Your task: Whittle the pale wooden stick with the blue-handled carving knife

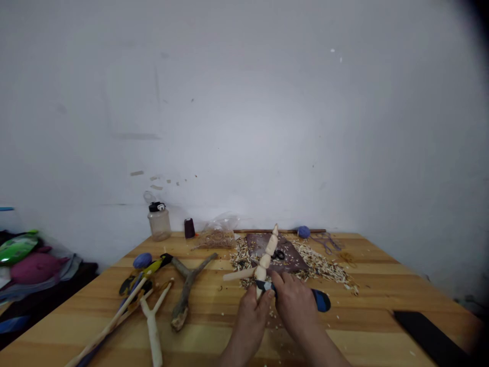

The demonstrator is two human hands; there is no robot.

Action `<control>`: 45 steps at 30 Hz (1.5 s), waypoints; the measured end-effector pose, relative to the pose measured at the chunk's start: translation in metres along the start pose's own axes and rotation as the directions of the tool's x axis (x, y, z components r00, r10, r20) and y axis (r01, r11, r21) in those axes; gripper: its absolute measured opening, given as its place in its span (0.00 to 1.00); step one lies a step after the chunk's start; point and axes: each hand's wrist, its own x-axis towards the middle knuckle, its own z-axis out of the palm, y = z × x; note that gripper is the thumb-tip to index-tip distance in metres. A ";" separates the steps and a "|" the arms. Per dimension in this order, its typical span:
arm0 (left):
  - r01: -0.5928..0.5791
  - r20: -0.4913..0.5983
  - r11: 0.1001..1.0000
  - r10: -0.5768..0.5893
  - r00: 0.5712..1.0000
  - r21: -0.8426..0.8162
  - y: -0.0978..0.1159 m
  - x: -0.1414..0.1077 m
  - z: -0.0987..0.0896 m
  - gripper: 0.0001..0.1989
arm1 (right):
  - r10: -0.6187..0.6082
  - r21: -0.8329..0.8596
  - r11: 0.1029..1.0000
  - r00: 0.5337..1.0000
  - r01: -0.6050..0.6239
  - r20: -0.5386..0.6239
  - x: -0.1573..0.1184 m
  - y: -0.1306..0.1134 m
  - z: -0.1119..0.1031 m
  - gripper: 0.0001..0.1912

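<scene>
My left hand (249,312) is closed around the lower end of a pale, peeled forked branch (263,261). Its long arm is carved into knobs and points up and away, while a shorter arm sticks out to the left. In my right hand (293,300) is a knife with a blue and black handle (321,300), the handle's end showing past the palm. Its front part crosses the branch just above my left hand, by the left thumb; the blade's edge cannot be made out. Beyond both hands lies a dark brown mat (296,259) scattered with wood shavings (324,265).
Left of my hands lie a bark-covered forked branch (186,290), a peeled forked stick (153,331), long sticks (118,316) and blue yarn (142,260). At the back stand a clear bottle (159,224), a dark thread spool (189,228) and a plastic bag (217,234). A black flat object (428,334) lies right.
</scene>
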 end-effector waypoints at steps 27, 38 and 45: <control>0.053 0.121 0.962 -0.021 0.992 -0.267 -0.003 -0.003 -0.005 0.23 | -0.111 -0.039 0.993 0.993 0.109 -0.034 -0.004 0.008 -0.006 0.15; -0.087 0.061 0.987 0.096 0.993 -0.135 -0.001 -0.001 -0.005 0.19 | -0.117 -0.148 0.984 0.988 0.101 -0.105 -0.004 0.004 -0.008 0.12; -0.078 0.060 0.992 0.084 0.995 -0.099 -0.002 -0.001 -0.004 0.18 | -0.131 -0.146 0.983 0.980 0.108 -0.152 -0.005 0.005 -0.007 0.11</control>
